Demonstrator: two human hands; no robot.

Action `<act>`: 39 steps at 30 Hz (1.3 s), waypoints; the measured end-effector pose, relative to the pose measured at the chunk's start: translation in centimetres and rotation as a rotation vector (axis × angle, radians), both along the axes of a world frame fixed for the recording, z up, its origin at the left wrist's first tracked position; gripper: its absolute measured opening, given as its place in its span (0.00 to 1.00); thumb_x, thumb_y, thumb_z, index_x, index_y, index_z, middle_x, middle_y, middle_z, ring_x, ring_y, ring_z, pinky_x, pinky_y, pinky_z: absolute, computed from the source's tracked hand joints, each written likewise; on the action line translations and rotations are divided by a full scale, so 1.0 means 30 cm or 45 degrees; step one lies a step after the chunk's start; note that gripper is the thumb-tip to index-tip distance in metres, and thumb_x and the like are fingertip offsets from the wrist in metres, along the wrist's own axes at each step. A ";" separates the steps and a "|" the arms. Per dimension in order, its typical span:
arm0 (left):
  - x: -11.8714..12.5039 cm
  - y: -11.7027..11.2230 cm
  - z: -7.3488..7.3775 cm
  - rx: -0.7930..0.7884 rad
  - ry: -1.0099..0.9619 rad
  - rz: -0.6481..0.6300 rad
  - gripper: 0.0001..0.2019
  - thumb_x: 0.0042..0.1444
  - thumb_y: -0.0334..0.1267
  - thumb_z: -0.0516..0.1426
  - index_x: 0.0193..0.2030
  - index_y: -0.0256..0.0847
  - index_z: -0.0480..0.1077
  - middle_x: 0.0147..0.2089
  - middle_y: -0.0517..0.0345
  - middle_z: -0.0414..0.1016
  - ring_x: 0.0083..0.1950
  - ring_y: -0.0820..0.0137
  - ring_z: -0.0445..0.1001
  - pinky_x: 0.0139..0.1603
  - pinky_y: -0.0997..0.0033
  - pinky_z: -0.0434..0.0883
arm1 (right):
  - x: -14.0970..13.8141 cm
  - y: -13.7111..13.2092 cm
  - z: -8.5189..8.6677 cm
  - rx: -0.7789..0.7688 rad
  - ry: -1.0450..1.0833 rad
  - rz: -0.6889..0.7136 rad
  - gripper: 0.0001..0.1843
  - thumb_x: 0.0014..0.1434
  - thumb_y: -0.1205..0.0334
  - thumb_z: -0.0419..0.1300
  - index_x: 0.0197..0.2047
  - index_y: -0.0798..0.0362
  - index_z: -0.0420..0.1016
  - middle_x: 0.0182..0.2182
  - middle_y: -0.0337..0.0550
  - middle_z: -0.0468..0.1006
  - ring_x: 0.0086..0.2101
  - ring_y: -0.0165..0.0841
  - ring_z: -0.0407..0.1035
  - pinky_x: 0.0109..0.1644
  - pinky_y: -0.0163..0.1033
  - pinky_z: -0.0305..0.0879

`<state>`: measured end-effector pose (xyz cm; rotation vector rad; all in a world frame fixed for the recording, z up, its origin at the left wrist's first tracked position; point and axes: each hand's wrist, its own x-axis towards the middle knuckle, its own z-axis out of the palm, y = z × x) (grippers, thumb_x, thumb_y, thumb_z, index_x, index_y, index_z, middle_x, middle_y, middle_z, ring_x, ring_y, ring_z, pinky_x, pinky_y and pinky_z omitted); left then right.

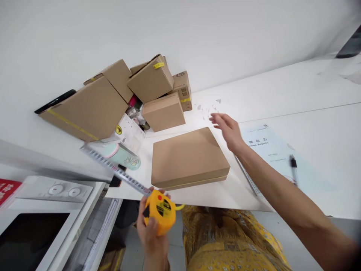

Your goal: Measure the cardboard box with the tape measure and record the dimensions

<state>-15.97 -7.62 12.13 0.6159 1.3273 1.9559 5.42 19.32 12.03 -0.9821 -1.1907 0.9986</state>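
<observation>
Head view: left hand (152, 234) grips tape measure (164, 211), relaxed, empty right hand (228, 131) beside closed box (188, 156), contents hidden.

Bright, even light fills the scene around the flat cardboard box (188, 156), whose top is paler than its shaded front side, so light seems to fall from above. The white tabletop (282, 94) beyond the box looks nearly washed out. Right of the box, the pen (294, 169) is blurred and the printed sheet (270, 145) soft; in front of it, the tape measure (166, 216) is slightly smeared. Wide-angle stretching skews the microwave (34, 233), far left of the box.
</observation>
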 end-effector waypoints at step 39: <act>0.198 0.197 0.053 -0.218 -0.191 -0.808 0.26 0.46 0.52 0.70 0.48 0.39 0.75 0.45 0.46 0.81 0.46 0.54 0.81 0.45 0.58 0.78 | 0.062 -0.024 -0.001 -0.163 0.042 0.297 0.24 0.57 0.49 0.63 0.55 0.45 0.70 0.53 0.42 0.76 0.48 0.42 0.72 0.52 0.49 0.69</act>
